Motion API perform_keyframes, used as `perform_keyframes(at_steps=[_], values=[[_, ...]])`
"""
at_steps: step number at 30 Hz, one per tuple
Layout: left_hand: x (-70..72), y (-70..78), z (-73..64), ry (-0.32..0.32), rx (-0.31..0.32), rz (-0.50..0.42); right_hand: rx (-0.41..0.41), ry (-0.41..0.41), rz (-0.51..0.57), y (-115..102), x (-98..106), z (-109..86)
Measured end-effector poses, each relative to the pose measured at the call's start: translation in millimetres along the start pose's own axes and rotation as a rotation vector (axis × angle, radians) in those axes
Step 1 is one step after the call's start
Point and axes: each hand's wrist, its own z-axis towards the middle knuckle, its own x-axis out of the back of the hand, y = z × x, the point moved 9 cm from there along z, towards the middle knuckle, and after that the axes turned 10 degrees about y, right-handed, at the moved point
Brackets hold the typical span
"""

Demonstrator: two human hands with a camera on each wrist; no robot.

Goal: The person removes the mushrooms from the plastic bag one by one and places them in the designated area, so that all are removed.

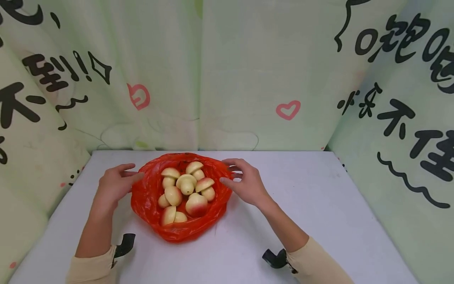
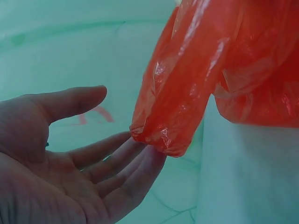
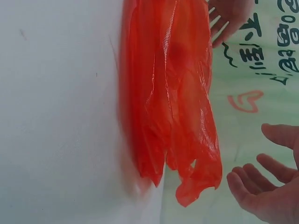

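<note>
A red plastic bag [image 1: 145, 203] stands with its mouth spread wide on the table. Inside it lie several mushroom-shaped pieces [image 1: 186, 184], pale yellow, some blushed red. My left hand [image 1: 115, 184] is at the bag's left rim; in the left wrist view its loosely extended fingers [image 2: 133, 179] touch a hanging corner of the plastic [image 2: 173, 93], thumb apart. On the other side, my right hand [image 1: 248, 182] is beside the right rim with fingers spread. From the right wrist view, a small gap separates that hand [image 3: 273, 191] from the bag's loose corner [image 3: 201, 172].
The white table [image 1: 283, 221] extends around the bag on all sides. Pale green curtains [image 1: 241, 79] with black lettering and pink hearts hang behind it and along both sides. A black wrist camera [image 1: 125, 244] sits on the left sleeve, another [image 1: 274, 258] on the right.
</note>
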Motion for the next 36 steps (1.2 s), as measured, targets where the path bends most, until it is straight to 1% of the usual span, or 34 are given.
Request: perform_keyframes(at_steps=[3, 5, 8, 11, 14, 17, 22, 25, 30, 36], values=[[-4.9, -6.6, 4.1, -0.078, 0.069, -0.048, -0.019, -0.014, 0.040, 0.9, -4.5, 5.2], [-8.5, -10.0, 6.2, -0.119, 0.097, -0.060, -0.034, -0.031, 0.064, 2.4, -8.1, 9.0], [-13.3, -14.2, 9.1, -0.169, 0.116, -0.062, -0.050, -0.068, 0.101, 4.0, -15.0, 13.8], [-17.2, -18.8, 12.4, -0.202, 0.131, -0.077, -0.069, -0.110, 0.130, 4.9, -22.1, 16.9], [-19.4, -22.9, 15.8, -0.223, 0.135, -0.094, -0.075, -0.144, 0.127, 5.0, -28.2, 20.1], [-21.3, -24.7, 19.1, -0.244, 0.126, -0.107, -0.069, -0.182, 0.118, 4.9, -33.8, 23.8], [-25.4, -26.8, 23.5, -0.286, 0.131, -0.139, -0.076, -0.268, 0.129, 8.7, -44.6, 28.2], [-25.6, -28.8, 25.5, -0.294, 0.139, -0.150, -0.065, -0.317, 0.140, 9.7, -50.9, 30.1], [-26.7, -31.3, 27.2, -0.307, 0.146, -0.174, -0.019, -0.350, 0.127, 10.5, -58.4, 32.2], [-35.1, -32.3, 29.9, -0.345, 0.157, -0.260, 0.011, -0.388, 0.054, 15.1, -65.5, 31.9]])
